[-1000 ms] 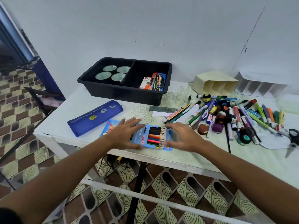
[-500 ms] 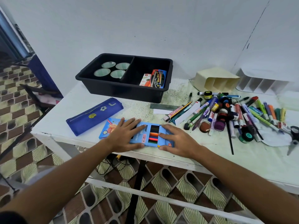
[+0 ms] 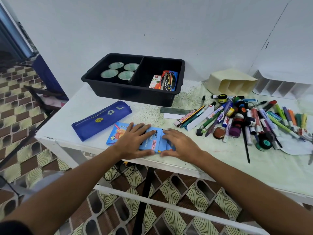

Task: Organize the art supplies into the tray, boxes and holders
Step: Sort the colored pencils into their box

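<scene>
A blue coloured-pencil box (image 3: 153, 139) lies flat near the table's front edge. My left hand (image 3: 135, 140) rests on its left part with fingers spread and straight. My right hand (image 3: 179, 143) presses its right end, fingers straight, thumb along the front edge. The two hands nearly meet, and the pencils inside are hidden. A black two-compartment tray (image 3: 135, 92) stands behind, with several tape rolls (image 3: 118, 71) on the left and pencil packs (image 3: 166, 81) on the right. A heap of markers, pens and paint pots (image 3: 245, 119) covers the table's right side.
A blue pencil pouch (image 3: 101, 118) lies left of the box. A cream divided holder (image 3: 232, 82) and a white divided holder (image 3: 281, 87) lie on their sides by the wall. A grey ruler (image 3: 176, 111) sits by the tray. Black tape rolls (image 3: 264, 141) edge the heap.
My hands have slid toward each other over the box. The window of coloured pencils seen earlier between them is now covered as the box closes up.
</scene>
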### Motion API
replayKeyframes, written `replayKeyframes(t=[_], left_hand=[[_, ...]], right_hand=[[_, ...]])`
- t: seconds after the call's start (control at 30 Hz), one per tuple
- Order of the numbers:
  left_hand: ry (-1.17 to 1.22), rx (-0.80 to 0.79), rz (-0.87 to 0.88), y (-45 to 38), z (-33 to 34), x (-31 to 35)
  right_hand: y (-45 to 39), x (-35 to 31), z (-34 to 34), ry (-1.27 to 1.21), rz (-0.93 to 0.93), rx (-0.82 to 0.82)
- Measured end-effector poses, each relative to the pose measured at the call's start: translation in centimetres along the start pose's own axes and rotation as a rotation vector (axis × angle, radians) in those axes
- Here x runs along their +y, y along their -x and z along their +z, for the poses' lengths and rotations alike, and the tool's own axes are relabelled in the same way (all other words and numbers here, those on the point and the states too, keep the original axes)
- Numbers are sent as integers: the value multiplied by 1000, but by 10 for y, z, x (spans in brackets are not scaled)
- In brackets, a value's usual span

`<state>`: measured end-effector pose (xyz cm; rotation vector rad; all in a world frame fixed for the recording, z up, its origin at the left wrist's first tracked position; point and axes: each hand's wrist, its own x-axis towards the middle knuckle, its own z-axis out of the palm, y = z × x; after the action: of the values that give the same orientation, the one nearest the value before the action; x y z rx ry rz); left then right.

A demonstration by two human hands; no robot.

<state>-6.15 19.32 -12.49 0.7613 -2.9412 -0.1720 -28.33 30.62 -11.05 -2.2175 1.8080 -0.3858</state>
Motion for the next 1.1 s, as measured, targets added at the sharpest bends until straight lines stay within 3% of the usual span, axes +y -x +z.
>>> replayKeyframes(t=[0.33, 0.53, 0.67, 0.97, 1.1], left_hand=[[3, 31, -8, 1, 2, 0], [14, 51, 0, 0, 5, 0], [21, 39, -6, 0, 4, -1], [74, 23, -23, -1, 5, -2], [167, -75, -35, -3, -4, -5]], right_hand=[[8, 11, -2, -59, -29, 88], [-6, -5, -2, -434, 161, 67], [-13, -14, 3, -621, 193, 113], [-22, -6, 1, -631, 190, 91], [-21, -7, -2, -586, 178, 75]])
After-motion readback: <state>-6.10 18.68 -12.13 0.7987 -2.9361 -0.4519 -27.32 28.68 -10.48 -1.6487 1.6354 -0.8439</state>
